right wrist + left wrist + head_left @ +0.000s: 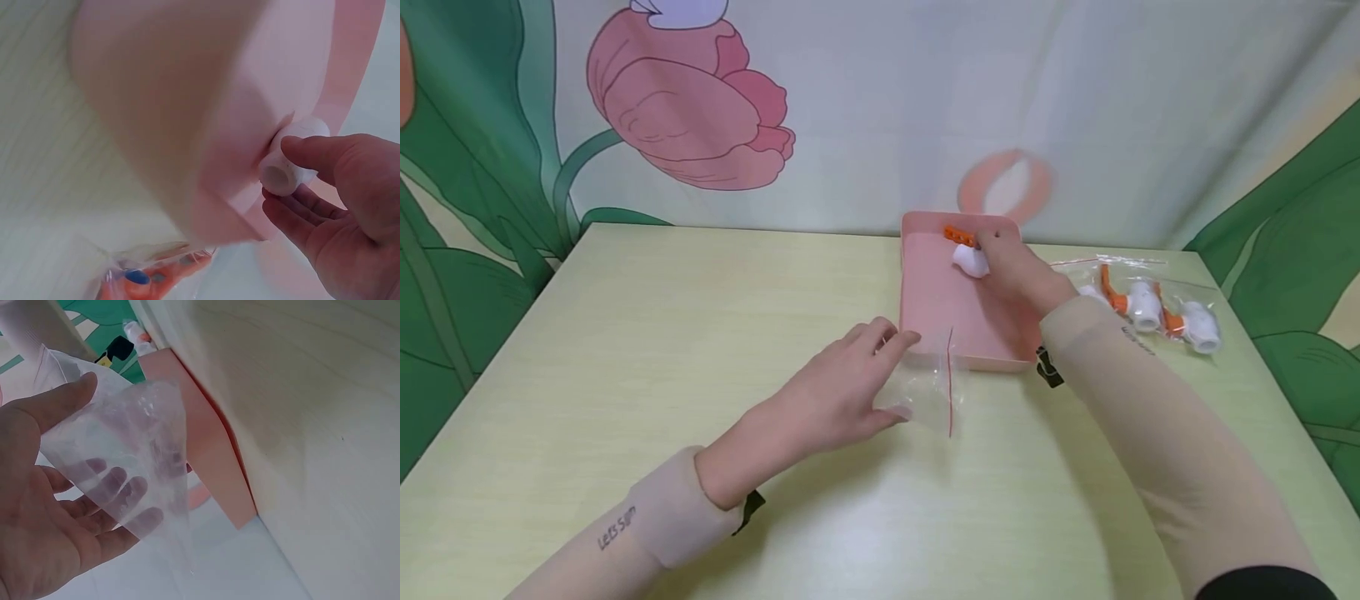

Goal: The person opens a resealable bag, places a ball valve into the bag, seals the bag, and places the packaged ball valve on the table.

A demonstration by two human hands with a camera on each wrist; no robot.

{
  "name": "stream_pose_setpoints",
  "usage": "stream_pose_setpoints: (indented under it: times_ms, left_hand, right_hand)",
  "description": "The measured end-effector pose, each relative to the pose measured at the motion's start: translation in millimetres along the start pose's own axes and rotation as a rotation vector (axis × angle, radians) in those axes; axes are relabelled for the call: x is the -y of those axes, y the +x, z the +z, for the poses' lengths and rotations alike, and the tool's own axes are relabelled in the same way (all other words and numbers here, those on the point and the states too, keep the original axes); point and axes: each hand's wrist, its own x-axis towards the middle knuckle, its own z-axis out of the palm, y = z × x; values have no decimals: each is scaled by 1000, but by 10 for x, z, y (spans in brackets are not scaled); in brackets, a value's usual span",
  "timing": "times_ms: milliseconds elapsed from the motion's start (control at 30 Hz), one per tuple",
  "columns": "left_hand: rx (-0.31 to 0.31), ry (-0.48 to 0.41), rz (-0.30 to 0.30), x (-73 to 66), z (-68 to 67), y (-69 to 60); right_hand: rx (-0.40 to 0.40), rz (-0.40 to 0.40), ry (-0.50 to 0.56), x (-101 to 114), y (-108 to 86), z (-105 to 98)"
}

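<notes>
My left hand (820, 408) holds a clear zip bag (928, 387) with a red closing strip, in front of the tray. In the left wrist view the thumb lies on one side of the bag (147, 437) and the fingers show through it. Inside the pink tray (951, 321), my right hand (1011, 265) pinches a small white rounded plastic fitting (292, 156) with a round opening at its end. An orange piece (958, 237) with small holes shows beside the white part; whether the two are joined is hard to tell.
Right of the tray lie clear bags holding white fittings (1144, 307) with orange handles. In the right wrist view a bagged orange part (162, 272) shows a blue spot. A printed curtain (865, 117) hangs behind the table's (700, 317) back edge.
</notes>
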Motion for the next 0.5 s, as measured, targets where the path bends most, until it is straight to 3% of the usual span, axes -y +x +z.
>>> stream_pose_setpoints:
  times_ms: [167,400,500]
  left_hand:
    - [14,60,-6,1,-2,-4]
    - [61,22,-50,34,-5,1]
    - [71,3,-68,56,-5,-1]
  right_hand:
    - [-2,46,-6,-22,-14,25]
    - [-4,59,-11,-10,-7,27]
    - [-39,74,39,7,-12,30]
